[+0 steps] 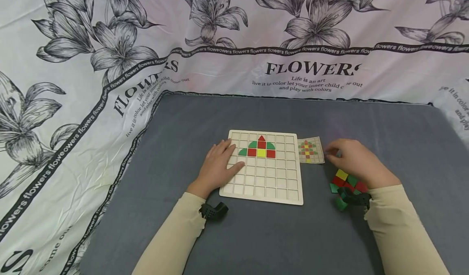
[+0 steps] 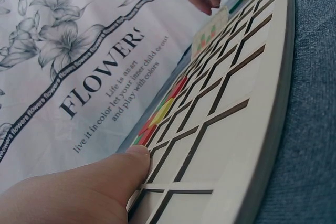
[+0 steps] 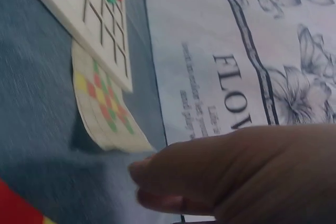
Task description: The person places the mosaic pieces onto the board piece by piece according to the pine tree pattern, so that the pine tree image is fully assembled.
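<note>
A pale wooden grid board (image 1: 271,181) lies on the table. Red, green and yellow pieces (image 1: 261,152) sit in its upper cells, topped by a red triangle. My left hand (image 1: 216,165) rests across the board's left edge, fingers extended, thumb (image 2: 137,153) on the grid. Beside the right edge lies a patterned card (image 1: 310,149), its outer end bent upward in the right wrist view. Just right of this card is my right hand (image 1: 353,159), fingers loosely bent. Nothing shows between thumb and fingers in the right wrist view; the palm is hidden.
A cluster of loose red, green and yellow pieces (image 1: 342,174) lies below my right hand, partly covered by the wrist strap (image 1: 355,197). Grey cloth (image 1: 256,238) covers the table. A flower-printed sheet (image 1: 220,71) hangs behind and to the left.
</note>
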`<state>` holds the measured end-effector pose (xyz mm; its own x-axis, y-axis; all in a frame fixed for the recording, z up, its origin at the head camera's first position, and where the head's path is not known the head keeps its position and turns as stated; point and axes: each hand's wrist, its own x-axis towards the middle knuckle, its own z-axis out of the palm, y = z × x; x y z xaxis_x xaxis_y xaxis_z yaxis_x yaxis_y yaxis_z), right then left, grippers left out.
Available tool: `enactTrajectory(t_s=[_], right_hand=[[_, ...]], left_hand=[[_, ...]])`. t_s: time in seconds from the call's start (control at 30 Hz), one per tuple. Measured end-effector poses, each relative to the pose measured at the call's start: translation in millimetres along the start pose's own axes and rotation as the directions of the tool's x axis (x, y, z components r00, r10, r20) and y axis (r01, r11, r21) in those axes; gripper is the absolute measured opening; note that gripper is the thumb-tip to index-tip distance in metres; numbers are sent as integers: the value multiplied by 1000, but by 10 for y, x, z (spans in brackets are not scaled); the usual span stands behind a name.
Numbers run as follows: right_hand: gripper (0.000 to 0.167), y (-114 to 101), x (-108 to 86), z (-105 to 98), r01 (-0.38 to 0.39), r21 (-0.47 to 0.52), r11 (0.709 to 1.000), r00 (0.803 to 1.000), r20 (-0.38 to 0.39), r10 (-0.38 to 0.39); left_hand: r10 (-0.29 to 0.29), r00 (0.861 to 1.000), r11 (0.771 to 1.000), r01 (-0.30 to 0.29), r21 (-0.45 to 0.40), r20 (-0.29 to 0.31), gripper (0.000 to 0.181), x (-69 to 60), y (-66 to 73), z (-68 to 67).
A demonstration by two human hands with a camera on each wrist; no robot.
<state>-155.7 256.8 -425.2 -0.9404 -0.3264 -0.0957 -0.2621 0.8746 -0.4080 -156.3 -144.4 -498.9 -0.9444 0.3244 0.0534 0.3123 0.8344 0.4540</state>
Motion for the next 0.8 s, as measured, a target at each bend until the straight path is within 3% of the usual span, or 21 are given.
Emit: enactTrajectory(t_s=[0.37, 0.8], right_hand=[[28, 215, -49, -110, -108, -90, 990, 994, 23, 111], [30, 193, -62, -67, -189, -99, 977, 978, 69, 196]], left_hand=[[4, 1000, 1000, -4, -6, -3, 75, -5, -11, 2], [3, 1000, 1000, -3, -1, -7, 74, 5, -8, 10]])
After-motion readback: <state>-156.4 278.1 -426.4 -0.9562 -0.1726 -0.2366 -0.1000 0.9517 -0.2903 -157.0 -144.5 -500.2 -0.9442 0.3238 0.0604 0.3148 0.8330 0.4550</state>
